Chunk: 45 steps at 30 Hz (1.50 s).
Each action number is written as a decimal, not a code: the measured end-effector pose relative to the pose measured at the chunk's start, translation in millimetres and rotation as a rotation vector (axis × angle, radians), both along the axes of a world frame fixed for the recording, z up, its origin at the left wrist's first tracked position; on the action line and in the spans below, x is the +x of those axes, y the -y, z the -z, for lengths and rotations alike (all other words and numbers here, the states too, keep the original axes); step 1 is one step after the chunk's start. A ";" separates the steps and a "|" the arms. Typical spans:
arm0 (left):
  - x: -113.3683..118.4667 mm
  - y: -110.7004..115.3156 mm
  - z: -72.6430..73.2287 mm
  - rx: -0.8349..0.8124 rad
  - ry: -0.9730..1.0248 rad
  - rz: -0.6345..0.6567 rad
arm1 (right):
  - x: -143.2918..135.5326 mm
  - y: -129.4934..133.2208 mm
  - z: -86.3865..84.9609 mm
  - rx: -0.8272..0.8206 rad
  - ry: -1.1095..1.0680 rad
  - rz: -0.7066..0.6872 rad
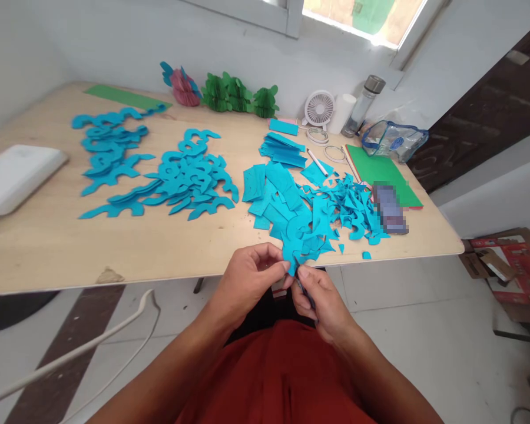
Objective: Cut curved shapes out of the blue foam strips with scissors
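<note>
At the table's front edge my left hand (251,277) pinches a curved blue paper piece (293,250). Close beside it on the right, my right hand (320,297) is closed around a dark-handled tool (308,293), probably scissors, whose tip meets the paper's lower end. Just beyond my hands lie blue paper rectangles (276,203) and a heap of blue scraps (351,203). Cut blue shapes form one pile (194,174) left of centre and another (112,150) farther left.
Along the wall stand green paper figures (236,94), a pink one (185,88), a small fan (319,109) and a bottle (364,106). A phone (389,207) and green sheets (386,174) lie at the right. A white box (22,176) sits at the left.
</note>
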State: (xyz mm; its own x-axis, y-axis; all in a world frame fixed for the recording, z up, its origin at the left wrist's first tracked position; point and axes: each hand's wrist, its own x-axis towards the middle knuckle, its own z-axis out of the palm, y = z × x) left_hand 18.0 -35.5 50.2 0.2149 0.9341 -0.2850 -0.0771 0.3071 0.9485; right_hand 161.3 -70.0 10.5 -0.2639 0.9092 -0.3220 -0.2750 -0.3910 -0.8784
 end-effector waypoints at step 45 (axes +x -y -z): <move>-2.2 6.7 4.8 -0.065 0.157 0.013 | 0.7 4.4 -8.8 0.045 0.108 0.015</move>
